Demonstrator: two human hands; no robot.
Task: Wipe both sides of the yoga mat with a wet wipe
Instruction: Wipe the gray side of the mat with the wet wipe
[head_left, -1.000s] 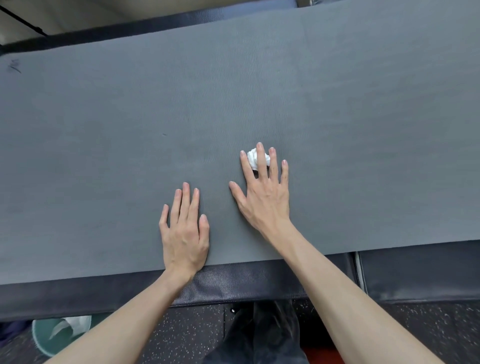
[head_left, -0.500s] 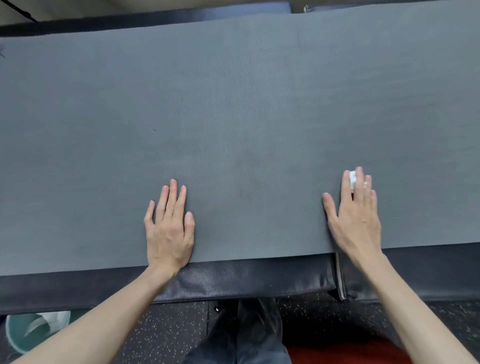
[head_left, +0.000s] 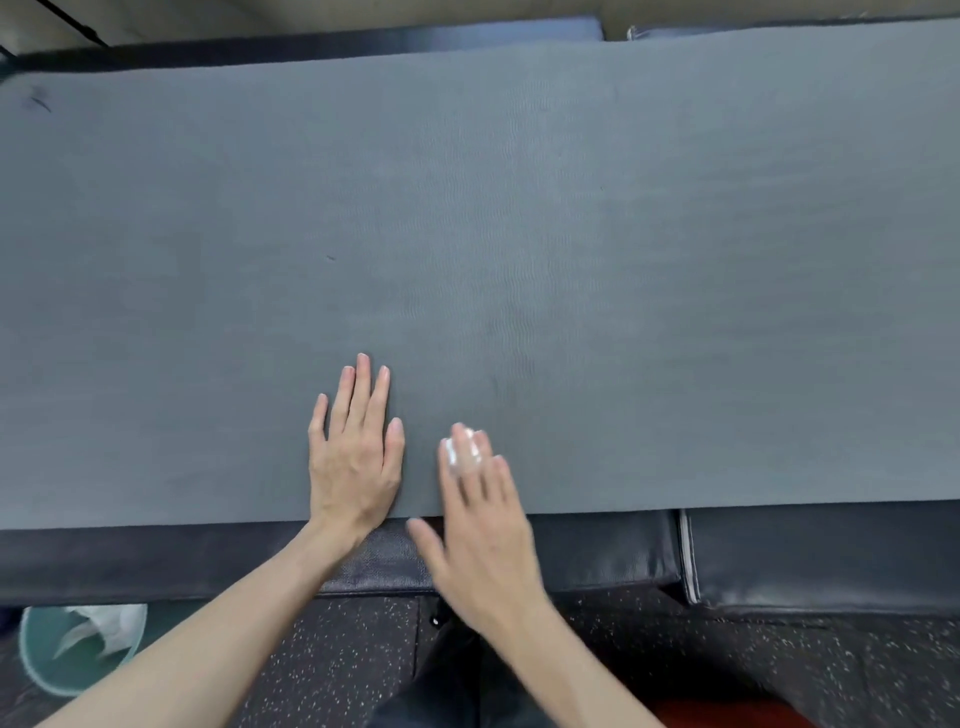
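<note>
Mat flat across black pads. L hand flat on near edge, fingers straight. R hand blurred, fingers extended, pressing white wipe under tips, just right of L.

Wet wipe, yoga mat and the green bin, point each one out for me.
wet wipe (head_left: 464, 451), head view, white wad under the fingers.
yoga mat (head_left: 519, 234), head view, bare grey middle.
green bin (head_left: 36, 665), head view, left rim.
</note>
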